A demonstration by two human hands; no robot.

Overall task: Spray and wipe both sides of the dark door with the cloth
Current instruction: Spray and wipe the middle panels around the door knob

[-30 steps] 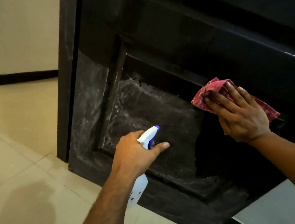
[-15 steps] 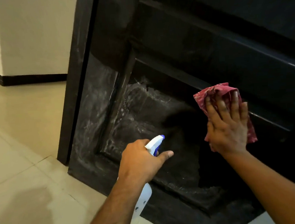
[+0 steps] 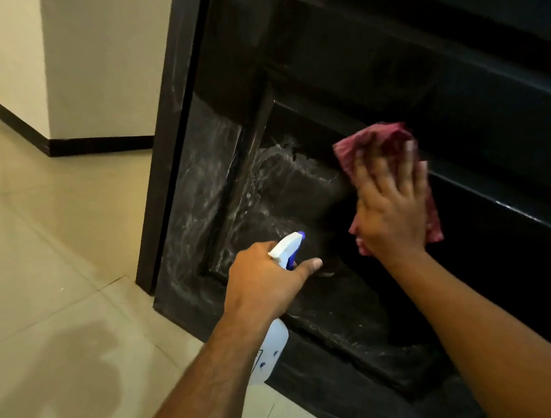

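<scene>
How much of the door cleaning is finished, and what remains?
Done: the lower panel of the door is sprayed, and its right part looks dark and streak-free. In hand: the right hand presses the cloth flat on the panel, while the left hand grips the spray bottle. Left: the white streaks on the panel's left part and edge; the other side is out of view.
</scene>
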